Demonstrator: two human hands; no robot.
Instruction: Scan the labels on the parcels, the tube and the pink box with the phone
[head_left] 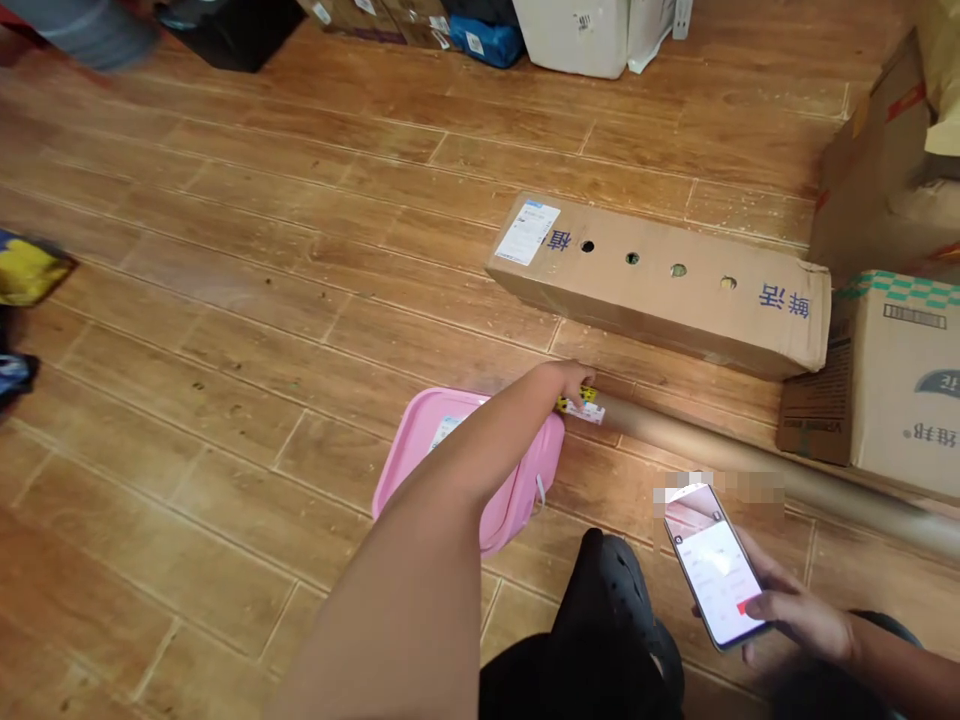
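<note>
My left hand [571, 378] reaches across to the near left end of a long brown cardboard tube [697, 435] on the floor. Its fingers are bent round that end, beside yellow-and-black tape and a white label [589, 411]. Under my left forearm sits a pink lidded plastic box [420, 440] with a pale label, partly hidden by the arm. In my right hand [806, 610] is a smartphone [716, 575], its lit screen facing up and the thumb over a red button on it.
A long carton with round holes [645, 275] lies beyond the tube. More cartons [900, 380] stand at the right. Along the back are a black bin [225, 35], a blue package [484, 42] and a white box [574, 35]. A dark shoe [626, 580] is near the phone.
</note>
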